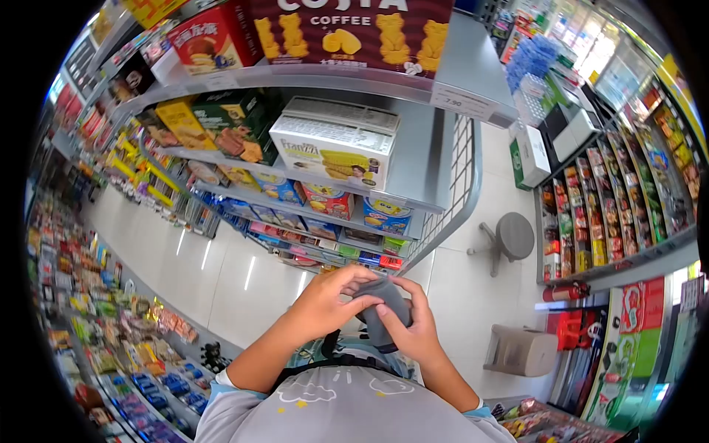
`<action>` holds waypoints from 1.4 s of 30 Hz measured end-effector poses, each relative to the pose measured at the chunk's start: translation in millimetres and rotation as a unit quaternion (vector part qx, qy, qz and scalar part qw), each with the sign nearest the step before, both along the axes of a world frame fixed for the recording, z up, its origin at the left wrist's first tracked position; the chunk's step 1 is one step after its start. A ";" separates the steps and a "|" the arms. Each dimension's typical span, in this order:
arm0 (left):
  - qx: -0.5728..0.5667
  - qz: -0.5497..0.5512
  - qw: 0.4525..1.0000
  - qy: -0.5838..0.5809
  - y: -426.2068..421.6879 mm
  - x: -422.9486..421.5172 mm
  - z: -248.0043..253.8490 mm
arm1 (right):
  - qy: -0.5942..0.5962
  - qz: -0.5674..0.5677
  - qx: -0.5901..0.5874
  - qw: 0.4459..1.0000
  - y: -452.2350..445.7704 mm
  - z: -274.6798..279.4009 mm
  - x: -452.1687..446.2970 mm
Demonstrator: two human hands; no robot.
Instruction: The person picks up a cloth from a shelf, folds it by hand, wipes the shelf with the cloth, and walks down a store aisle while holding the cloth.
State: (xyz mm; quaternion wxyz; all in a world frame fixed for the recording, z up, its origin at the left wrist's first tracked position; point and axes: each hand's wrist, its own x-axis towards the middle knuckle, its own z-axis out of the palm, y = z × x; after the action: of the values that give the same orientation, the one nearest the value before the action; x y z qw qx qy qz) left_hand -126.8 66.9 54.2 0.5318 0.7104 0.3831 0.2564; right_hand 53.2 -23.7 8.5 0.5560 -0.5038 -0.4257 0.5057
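A dark grey piece of cloth [385, 301] is held between both hands, just in front of my body; how it is folded I cannot make out. My left hand [330, 304] pinches its left side, with the thumb lying across the front. On the other side, my right hand [416, 325] grips the cloth between thumb and fingers. Beyond the hands rises a shop shelf, where a white Franzzi biscuit box [336, 140] stands on the second level. Above it is a dark red Costa Coffee box [353, 37].
The metal shelf unit [454, 44] with wire mesh sides stands close ahead. A round grey stool [515, 236] and a beige plastic step stool [522, 351] are on the tiled floor to the right. Racks of packaged goods [617, 199] line the right, and more snacks [140, 354] fill the left.
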 end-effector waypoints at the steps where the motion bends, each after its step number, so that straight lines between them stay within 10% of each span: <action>1: 0.001 -0.014 1.000 0.000 3.4 0.6 -2.6 | 0.000 -0.014 0.001 1.000 0.5 -2.1 -1.4; 4: 0.014 0.013 1.000 -0.014 9.6 -5.4 -9.4 | -0.246 -0.236 0.090 0.936 10.9 7.4 -3.6; 12: -0.086 -0.122 0.988 0.035 8.8 -99.9 -39.2 | -0.410 -0.449 0.022 0.793 73.6 51.0 -26.2; 42: -0.175 -0.067 0.981 -0.047 17.9 -196.8 -81.1 | -0.520 -0.439 -0.052 0.731 114.4 67.4 -53.2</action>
State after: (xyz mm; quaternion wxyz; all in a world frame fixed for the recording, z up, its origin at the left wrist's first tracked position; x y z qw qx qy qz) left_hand -323.6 84.8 -26.9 0.6810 0.6177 0.3485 0.1822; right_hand -0.1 90.7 75.9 0.3808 -0.8469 -0.3528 -0.1150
